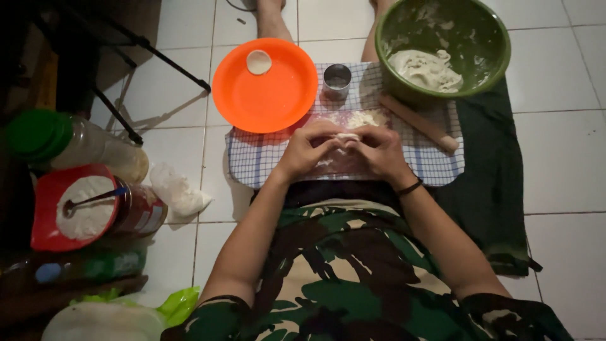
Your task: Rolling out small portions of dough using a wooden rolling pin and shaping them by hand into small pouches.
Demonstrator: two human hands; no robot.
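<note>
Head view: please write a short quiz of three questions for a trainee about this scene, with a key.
1. True or false: the orange plate is stacked with many dough pieces.
2. What do the left hand and right hand pinch together? A) a spoon B) a small piece of dough C) the metal cup
3. Fill in: the rolling pin lies on the checked cloth just below the green ____.

Key:
1. False; it holds one dough round.
2. B.
3. Bowl, which holds a lump of dough.

Glossy orange plastic plate [265,95], wooden rolling pin [420,121], checked cloth [252,158]
</note>
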